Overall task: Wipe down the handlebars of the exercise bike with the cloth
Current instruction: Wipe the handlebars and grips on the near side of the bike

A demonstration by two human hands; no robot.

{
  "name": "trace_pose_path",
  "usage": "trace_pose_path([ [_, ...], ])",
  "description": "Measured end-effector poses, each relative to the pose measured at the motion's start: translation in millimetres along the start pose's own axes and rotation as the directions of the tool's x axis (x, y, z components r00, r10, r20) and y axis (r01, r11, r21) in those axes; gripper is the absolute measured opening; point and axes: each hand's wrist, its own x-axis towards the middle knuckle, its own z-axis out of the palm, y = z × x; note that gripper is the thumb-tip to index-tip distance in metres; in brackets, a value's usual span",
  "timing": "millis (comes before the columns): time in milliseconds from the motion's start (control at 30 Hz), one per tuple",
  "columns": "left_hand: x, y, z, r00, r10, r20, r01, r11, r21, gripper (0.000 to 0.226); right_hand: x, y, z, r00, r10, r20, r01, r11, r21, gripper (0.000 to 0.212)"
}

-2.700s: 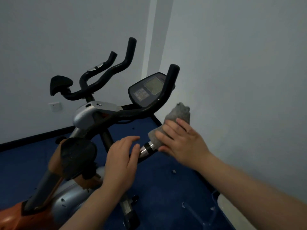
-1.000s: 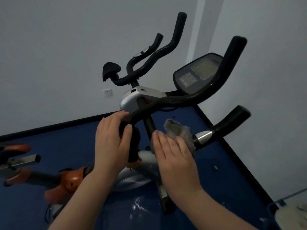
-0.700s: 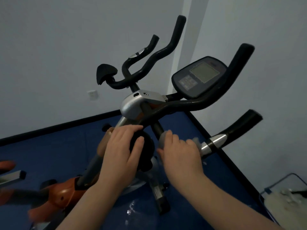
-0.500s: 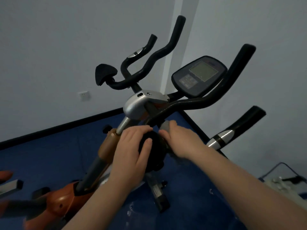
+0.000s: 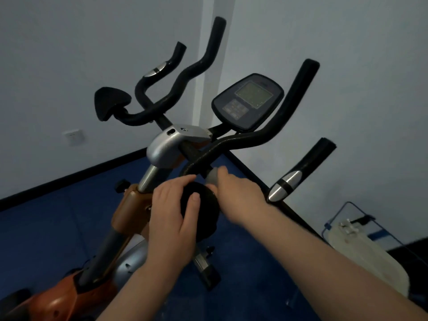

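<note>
The left hand cups the round black pad at the near end of the handlebars. The right hand seems closed around the grey cloth, pressing it against the bar just behind that pad.

There is one view only, from the camera on my head, so no second view shares the scene. It looks forward and down along my forearms, which enter from the bottom edge. My left hand and right hand sit near the middle of the frame, close to the lens. Just beyond my fingers rise the handlebars, with the console above and past them. Further off lie the blue floor and the room's corner. The wide angle bends straight lines near the edges.
</note>
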Motion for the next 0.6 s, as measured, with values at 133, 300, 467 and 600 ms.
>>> trace_pose_path([
  [133,1,-1,2,1.000,-0.006,-0.025,0.006,1.000,0.012,0.032,-44,21,7,0.948,-0.219,-0.230,0.124,0.923,-0.364,0.058],
  [300,0,-1,5,0.998,0.000,-0.062,0.002,1.000,0.029,0.029,-66,75,6,0.826,-0.425,-0.369,0.243,0.861,-0.447,0.044],
  [467,-1,-2,13,0.989,-0.005,-0.145,0.009,1.000,0.028,0.027,-49,16,20,0.914,-0.144,-0.380,0.003,0.937,-0.348,0.041],
  [600,-4,2,15,0.980,-0.031,-0.195,0.033,0.999,0.006,0.026,-26,9,6,0.953,-0.145,-0.265,0.076,0.964,-0.253,0.047],
])
